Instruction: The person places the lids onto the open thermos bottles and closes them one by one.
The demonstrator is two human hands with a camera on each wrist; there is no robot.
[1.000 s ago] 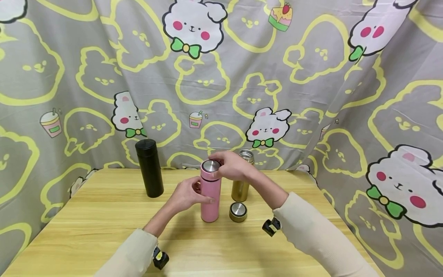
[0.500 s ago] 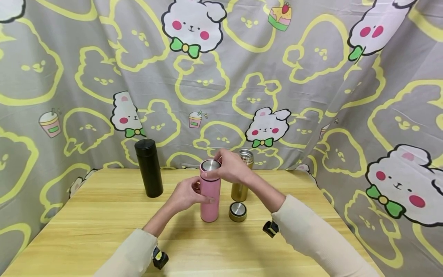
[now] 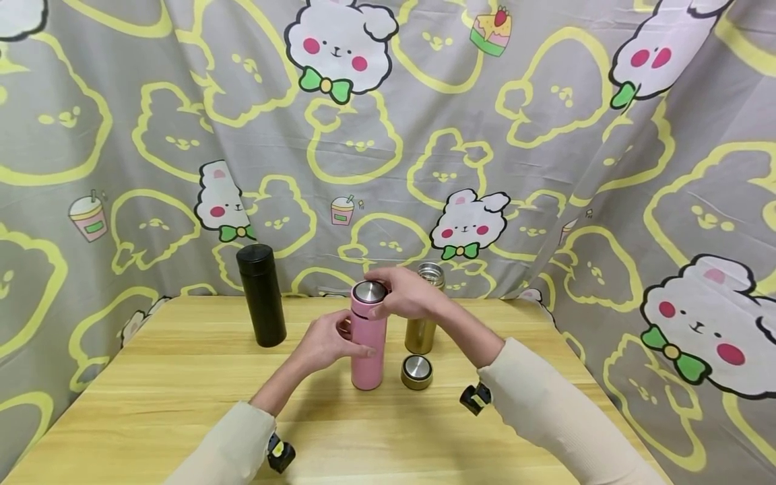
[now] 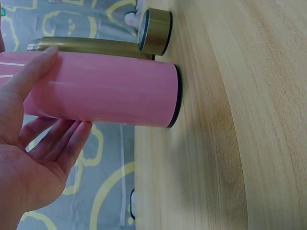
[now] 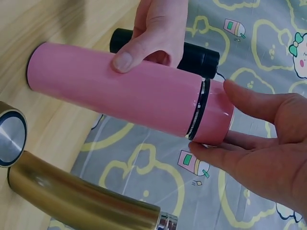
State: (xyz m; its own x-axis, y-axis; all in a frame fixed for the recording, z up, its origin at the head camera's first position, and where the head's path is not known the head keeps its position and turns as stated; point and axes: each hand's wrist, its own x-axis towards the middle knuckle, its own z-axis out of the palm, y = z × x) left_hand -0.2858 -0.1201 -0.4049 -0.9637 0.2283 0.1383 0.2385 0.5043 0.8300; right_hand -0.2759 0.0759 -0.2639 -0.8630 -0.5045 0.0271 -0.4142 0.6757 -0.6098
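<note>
In the lower middle of the head view, the pink bottle (image 3: pixel 367 370) stands upright on the wooden surface (image 3: pixel 182 397). The left hand (image 3: pixel 324 342) has its grip closed round the body, thumb across the near side and fingers behind. The right hand (image 3: pixel 409 294) pinches the pink cap (image 3: pixel 370 292) between thumb and fingers at the top; in the right wrist view, a dark, silver-edged band shows between cap and body. Just right of centre, the gold bottle (image 3: pixel 419 335) stands partly behind the right hand, its steel mouth bare. The gold cap (image 3: pixel 416 372) lies below it in the frame, steel disc up. Left of centre stands the black bottle (image 3: pixel 263 303). A patterned cloth (image 3: pixel 397 121) hangs across the upper frame.
</note>
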